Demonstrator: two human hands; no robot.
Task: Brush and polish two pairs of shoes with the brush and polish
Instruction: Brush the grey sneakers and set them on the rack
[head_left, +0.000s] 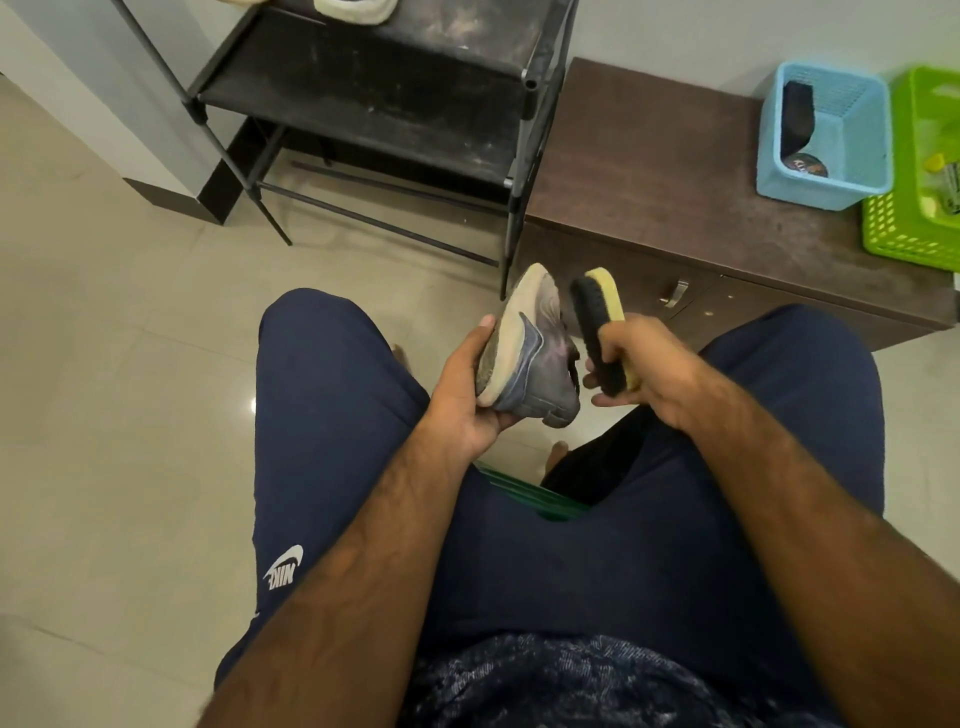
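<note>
Over the lap in navy shorts (332, 415), a grey sneaker (540, 358) is held in the air between the knees. It lies on its side with its long axis running near to far: toe pointing away, sole turned left, upper turned right. The left hand (467, 395) cups the sole side, fingers curled round the heel end. The right hand (649, 374) grips a shoe brush (600, 327) by its near half, dark bristles facing the upper, just beside it; contact is unclear. This looks like the brushing step, and next the bristles should sweep along the upper. The polish tin (802, 166) sits in a blue basket (852, 145) on the far-right wooden cabinet (649, 171).
</note>
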